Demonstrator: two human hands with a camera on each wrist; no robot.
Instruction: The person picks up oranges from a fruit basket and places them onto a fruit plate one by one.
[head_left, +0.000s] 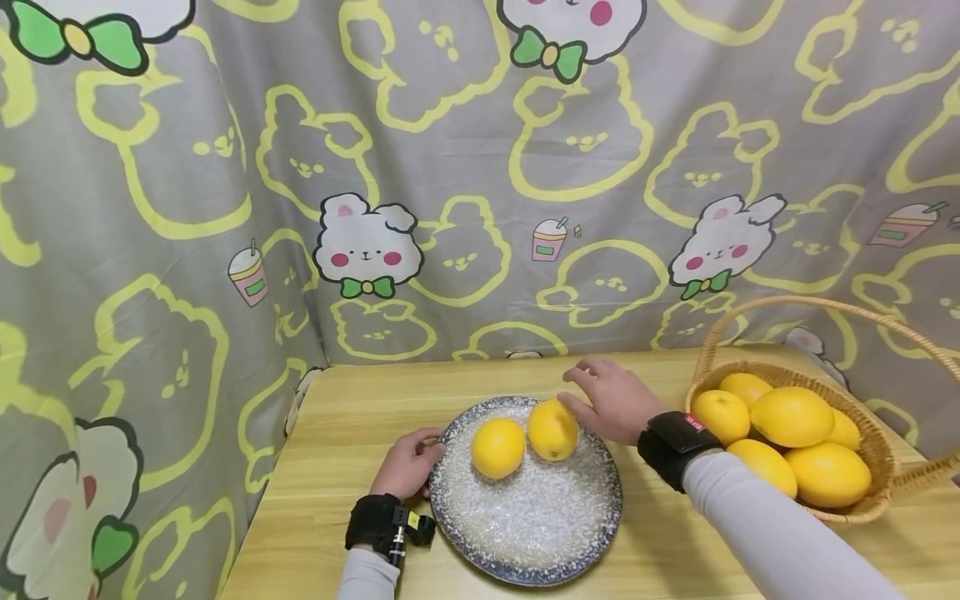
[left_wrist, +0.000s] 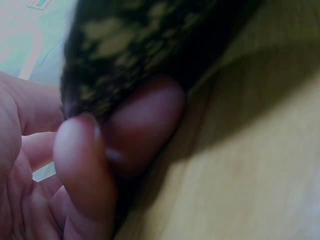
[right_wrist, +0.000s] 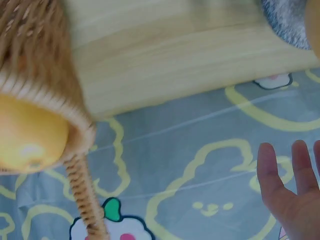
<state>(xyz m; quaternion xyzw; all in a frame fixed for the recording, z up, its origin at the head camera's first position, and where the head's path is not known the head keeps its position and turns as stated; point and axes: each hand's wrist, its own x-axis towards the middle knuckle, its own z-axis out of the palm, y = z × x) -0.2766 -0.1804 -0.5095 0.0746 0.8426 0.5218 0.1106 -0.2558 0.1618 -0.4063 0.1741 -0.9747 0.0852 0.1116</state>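
On the counter [head_left: 337, 421], a wicker basket [head_left: 885, 457] of lemons [head_left: 792, 417] stands right of a speckled plate [head_left: 540, 521]. The left hand [head_left: 406, 465] pinches the plate's left rim; the right hand [head_left: 611, 402], fingers apart, is at the right lemon [head_left: 553, 433], beside the left lemon [head_left: 498, 448] on the plate's far half.

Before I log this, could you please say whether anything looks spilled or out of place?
Nothing stands out: two yellow fruits sit on the speckled plate, the others lie inside the upright basket, and no spill or damage shows.
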